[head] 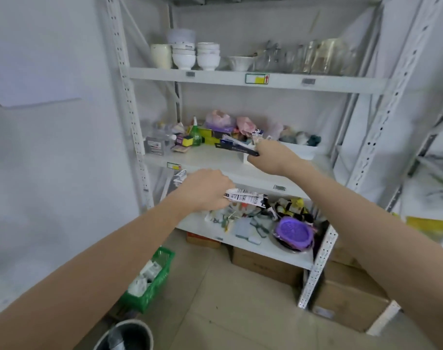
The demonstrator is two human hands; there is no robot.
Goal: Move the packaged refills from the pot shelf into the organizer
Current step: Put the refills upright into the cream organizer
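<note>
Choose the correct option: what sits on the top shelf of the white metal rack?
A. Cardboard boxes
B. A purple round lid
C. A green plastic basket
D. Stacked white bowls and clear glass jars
D: stacked white bowls and clear glass jars line the top shelf.

The front strip of the middle shelf lay bare, an open lane between the clutter of boxes and a green spray bottle at the back left and the white organizer at the right. On the lower shelf a purple lid and scattered small items crowded the right half, leaving only the near edge free. Below, the tiled floor was open between a green basket and cardboard boxes
</note>
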